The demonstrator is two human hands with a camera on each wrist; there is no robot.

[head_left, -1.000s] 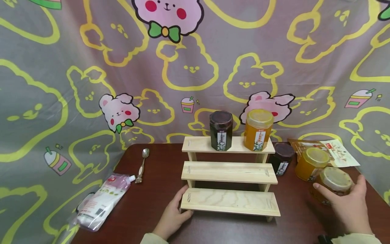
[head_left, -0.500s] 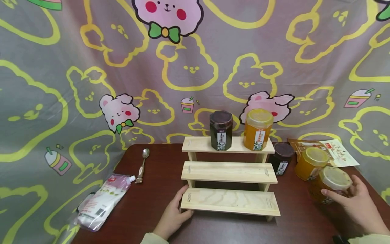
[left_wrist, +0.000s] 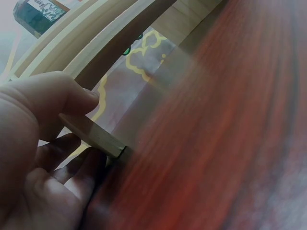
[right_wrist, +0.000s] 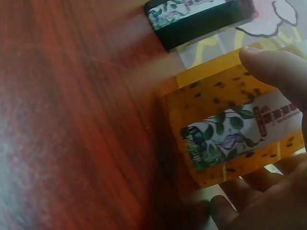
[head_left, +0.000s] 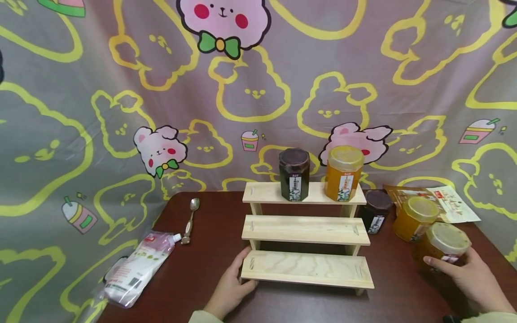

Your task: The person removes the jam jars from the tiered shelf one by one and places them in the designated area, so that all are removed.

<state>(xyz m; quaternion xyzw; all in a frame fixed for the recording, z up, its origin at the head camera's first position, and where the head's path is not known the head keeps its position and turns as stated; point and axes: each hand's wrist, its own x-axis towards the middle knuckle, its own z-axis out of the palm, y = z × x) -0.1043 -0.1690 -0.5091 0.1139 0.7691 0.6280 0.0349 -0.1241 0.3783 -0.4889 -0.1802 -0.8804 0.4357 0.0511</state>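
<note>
A three-step wooden display stand (head_left: 307, 267) stands on the dark table. My left hand (head_left: 231, 287) grips the left end of its lowest step; up close, the thumb lies along the board and the fingers curl by the leg (left_wrist: 93, 134). At the right, my right hand (head_left: 470, 280) holds a jar of orange jam (right_wrist: 216, 96) with dark seeds and a pale lid, thumb on one side and fingers on the other. On the top step are a dark jam jar (head_left: 295, 175) and a plain orange jam jar (head_left: 344, 174).
Behind the held jar stand another orange jar (head_left: 416, 220) and a dark jar (head_left: 374, 213). A flat brown and cream packet (head_left: 448, 204) lies at the back right. On the left are a spoon (head_left: 188, 224) and a spouted pouch (head_left: 139, 269). A patterned curtain (head_left: 258, 103) hangs behind.
The seeded jam jar has turned in my right hand, so part of its label now shows in the head view. My right hand has shifted slightly right and down; the left hand keeps its grip.
</note>
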